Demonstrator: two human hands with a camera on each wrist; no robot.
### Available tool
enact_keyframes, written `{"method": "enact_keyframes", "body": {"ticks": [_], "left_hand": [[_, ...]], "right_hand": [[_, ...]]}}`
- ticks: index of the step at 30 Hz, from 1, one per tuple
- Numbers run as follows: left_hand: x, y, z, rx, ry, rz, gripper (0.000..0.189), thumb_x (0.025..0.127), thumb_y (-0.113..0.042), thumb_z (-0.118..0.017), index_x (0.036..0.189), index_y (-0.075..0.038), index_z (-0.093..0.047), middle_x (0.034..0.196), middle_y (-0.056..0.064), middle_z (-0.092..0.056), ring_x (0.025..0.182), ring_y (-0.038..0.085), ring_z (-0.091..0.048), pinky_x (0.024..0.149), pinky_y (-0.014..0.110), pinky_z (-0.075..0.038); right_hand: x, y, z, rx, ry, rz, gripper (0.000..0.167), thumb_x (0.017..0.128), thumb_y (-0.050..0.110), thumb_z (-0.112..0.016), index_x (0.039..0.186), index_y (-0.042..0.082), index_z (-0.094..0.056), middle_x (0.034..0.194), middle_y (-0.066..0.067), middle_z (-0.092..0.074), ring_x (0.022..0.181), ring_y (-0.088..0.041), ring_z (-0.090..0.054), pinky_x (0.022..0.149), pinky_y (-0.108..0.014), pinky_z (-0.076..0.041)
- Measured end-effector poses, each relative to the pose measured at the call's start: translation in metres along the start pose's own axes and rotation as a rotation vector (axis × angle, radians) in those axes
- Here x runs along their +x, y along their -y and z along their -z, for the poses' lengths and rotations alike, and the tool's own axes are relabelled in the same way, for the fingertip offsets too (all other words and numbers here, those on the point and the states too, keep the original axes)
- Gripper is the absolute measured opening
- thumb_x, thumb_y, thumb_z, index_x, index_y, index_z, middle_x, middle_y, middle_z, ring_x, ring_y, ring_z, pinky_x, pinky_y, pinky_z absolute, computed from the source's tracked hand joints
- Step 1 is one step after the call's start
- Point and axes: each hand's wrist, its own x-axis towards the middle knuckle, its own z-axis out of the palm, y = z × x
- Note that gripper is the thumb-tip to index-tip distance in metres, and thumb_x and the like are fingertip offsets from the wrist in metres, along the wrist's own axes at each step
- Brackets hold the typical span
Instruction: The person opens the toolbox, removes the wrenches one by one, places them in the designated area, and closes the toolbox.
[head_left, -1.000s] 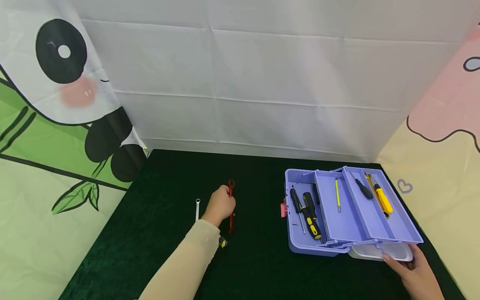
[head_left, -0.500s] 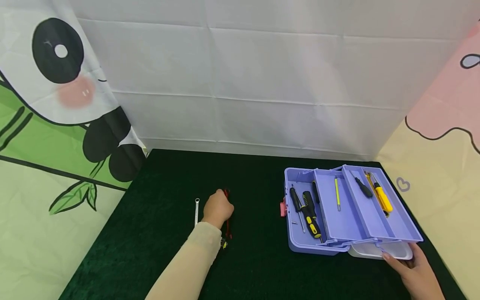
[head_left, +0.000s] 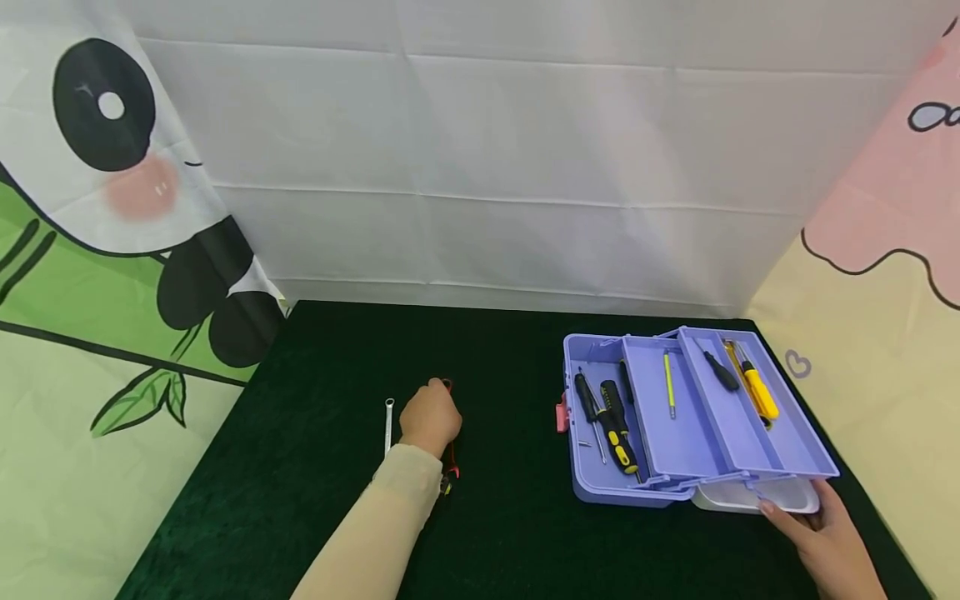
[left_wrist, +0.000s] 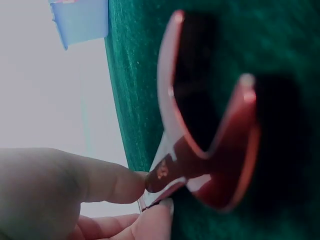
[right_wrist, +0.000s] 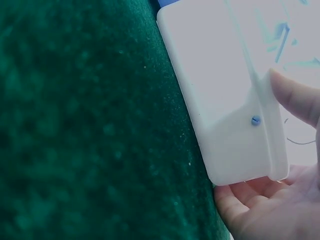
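Note:
My left hand [head_left: 431, 417] pinches a red wrench [left_wrist: 217, 187] by its shaft between thumb and fingers. The wrench's forked open end points away from the fingers, close over the green cloth; in the head view the hand covers much of the shaft. A silver wrench [head_left: 388, 425] lies just left of this hand. My right hand [head_left: 825, 537] grips the whitish lid [right_wrist: 220, 95] of a purple toolbox [head_left: 701, 446], thumb on one side and fingers curled beneath. The toolbox stands unfolded, its stepped trays spread out.
A black-handled screwdriver [head_left: 587, 398] and a black-and-yellow tool [head_left: 621, 446] lie in the box's deep part. The trays hold a yellow-green stick tool [head_left: 669, 383], a small screwdriver [head_left: 722, 372] and a yellow-handled tool [head_left: 759, 392]. A black-and-yellow object [head_left: 446, 483] lies by my left wrist.
My left hand and the red wrench have shifted slightly left and toward me. The head view has turned a little; my right hand keeps its grip on the lid.

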Motion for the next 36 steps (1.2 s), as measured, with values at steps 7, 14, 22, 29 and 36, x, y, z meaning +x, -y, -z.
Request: {"method": "enact_keyframes", "body": {"ticks": [7,14,22,29,36], "left_hand": [[-0.002,-0.005,0.005,0.034,-0.004,-0.007,0.048,0.095,-0.017,-0.074,0.134,0.001,-0.053,0.111,0.019,-0.059,0.077,0.029,-0.058,0.061,0.041,-0.052],[-0.006,-0.011,0.008,0.045,-0.056,-0.077,0.051,0.096,-0.018,-0.073,0.139,-0.001,-0.053,0.127,0.021,-0.054,0.096,0.033,-0.059,0.078,0.050,-0.056],[-0.004,-0.036,0.022,0.022,-0.120,-0.219,0.053,0.099,-0.023,-0.069,0.144,-0.002,-0.052,0.135,0.020,-0.053,0.106,0.034,-0.057,0.086,0.054,-0.055],[-0.002,-0.070,0.046,0.050,-0.052,-0.351,0.042,0.100,-0.027,-0.065,0.137,-0.008,-0.057,0.128,0.013,-0.057,0.088,0.025,-0.057,0.069,0.041,-0.054],[-0.015,-0.106,0.060,0.145,-0.026,-0.535,0.042,0.100,-0.029,-0.065,0.137,-0.009,-0.058,0.127,0.010,-0.059,0.087,0.020,-0.058,0.072,0.037,-0.057]], "right_hand": [[-0.003,0.002,0.005,-0.073,0.004,0.004,0.098,0.102,0.038,-0.066,0.163,0.001,0.001,0.152,-0.035,-0.031,0.096,0.011,-0.051,0.075,-0.006,-0.047],[-0.002,0.004,0.010,-0.135,0.032,-0.013,0.101,0.102,0.043,-0.064,0.163,0.002,0.004,0.153,-0.036,-0.030,0.099,-0.001,-0.055,0.074,-0.006,-0.046],[-0.001,0.002,0.002,-0.031,0.003,0.019,0.095,0.103,0.034,-0.066,0.166,0.014,0.002,0.157,-0.033,-0.026,0.110,0.008,-0.046,0.080,-0.004,-0.045],[-0.002,0.002,-0.001,0.017,-0.025,0.061,0.091,0.103,0.027,-0.066,0.167,0.016,-0.002,0.155,-0.033,-0.026,0.107,0.014,-0.046,0.081,-0.004,-0.045],[-0.002,0.004,0.001,-0.010,-0.025,0.029,0.095,0.102,0.032,-0.067,0.166,0.013,0.000,0.157,-0.032,-0.026,0.104,0.012,-0.047,0.079,-0.005,-0.046]]}}
